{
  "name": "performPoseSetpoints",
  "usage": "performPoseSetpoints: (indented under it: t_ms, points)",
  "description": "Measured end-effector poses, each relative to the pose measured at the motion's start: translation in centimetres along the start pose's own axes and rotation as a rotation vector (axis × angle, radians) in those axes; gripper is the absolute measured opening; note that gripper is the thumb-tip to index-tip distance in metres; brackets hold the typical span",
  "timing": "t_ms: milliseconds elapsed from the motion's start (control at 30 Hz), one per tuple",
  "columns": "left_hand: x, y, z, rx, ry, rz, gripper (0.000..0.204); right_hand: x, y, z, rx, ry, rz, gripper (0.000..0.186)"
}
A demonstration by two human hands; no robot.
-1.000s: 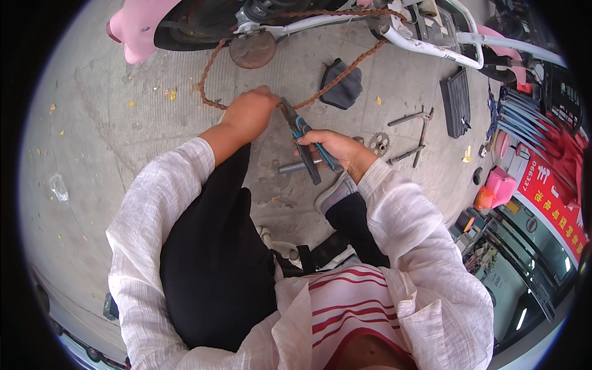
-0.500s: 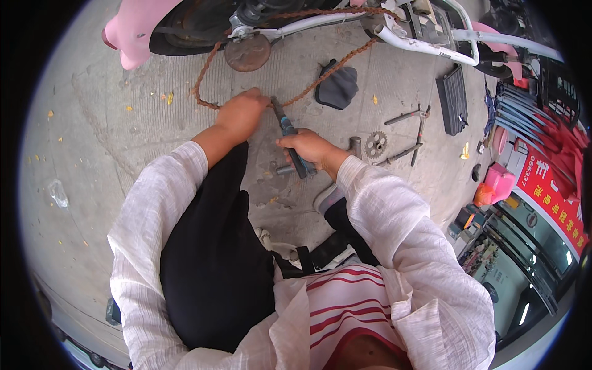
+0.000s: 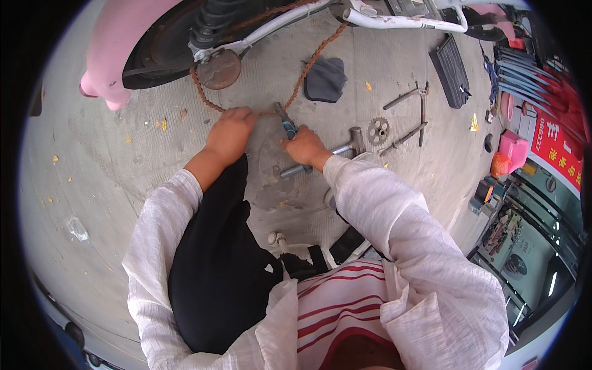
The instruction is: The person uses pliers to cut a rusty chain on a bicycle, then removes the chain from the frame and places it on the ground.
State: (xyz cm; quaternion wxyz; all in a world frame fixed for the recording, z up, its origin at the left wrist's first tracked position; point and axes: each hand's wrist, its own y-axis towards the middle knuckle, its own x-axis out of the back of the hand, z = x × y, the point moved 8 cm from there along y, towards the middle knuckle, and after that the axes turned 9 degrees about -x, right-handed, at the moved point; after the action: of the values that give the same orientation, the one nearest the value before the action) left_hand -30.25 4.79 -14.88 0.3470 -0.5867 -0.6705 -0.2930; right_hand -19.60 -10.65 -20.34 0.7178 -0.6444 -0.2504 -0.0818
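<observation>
A rusty orange-brown chain (image 3: 314, 60) hangs in a loop from the pink two-wheeler down toward the ground. At the bottom of the loop my left hand (image 3: 229, 137) is closed around the chain, its fingertips hidden beneath. My right hand (image 3: 307, 147) is wrapped around pliers (image 3: 288, 127) with some blue on them. The pliers' dark jaws meet the chain just right of my left hand; whether they are clamped on it is too small to tell. Below my right hand lies a hammer (image 3: 357, 140), its grey handle partly behind that hand.
The pink two-wheeler (image 3: 114, 43), with a white frame tube (image 3: 401, 23) and a rusty disc (image 3: 219, 69), stands ahead. On the concrete lie a dark grey cover (image 3: 325, 80), a sprocket (image 3: 378, 131), rusty metal bars (image 3: 423, 114) and a black panel (image 3: 450, 73). A pink box (image 3: 513, 146) sits at right.
The view has shifted, so the two-wheeler appears lower and further left. My right hand has turned on the pliers; their handles, seen below it before, are now mostly covered. Both hands keep their holds.
</observation>
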Motion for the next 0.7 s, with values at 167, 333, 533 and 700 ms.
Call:
performPoseSetpoints:
  t_ms: [167, 333, 533, 700]
  points:
    - [-0.6, 0.2, -0.5, -0.033, 0.025, 0.017, 0.034, 0.0, 0.8, -0.5, 0.007, -0.033, -0.039, 0.058]
    - [-0.9, 0.3, -0.5, -0.041, 0.109, 0.043, 0.033, -0.2, 1.2, -0.6, 0.018, -0.029, -0.05, 0.056]
    - [-1.5, 0.2, 0.0, -0.014, 0.174, 0.096, 0.036, -0.7, 1.9, -0.5, 0.058, -0.038, -0.046, 0.056]
    - [-2.1, -0.3, 0.7, -0.006, 0.185, 0.114, 0.043, 0.3, 0.6, 0.3, 0.041, 0.01, -0.031, 0.058]
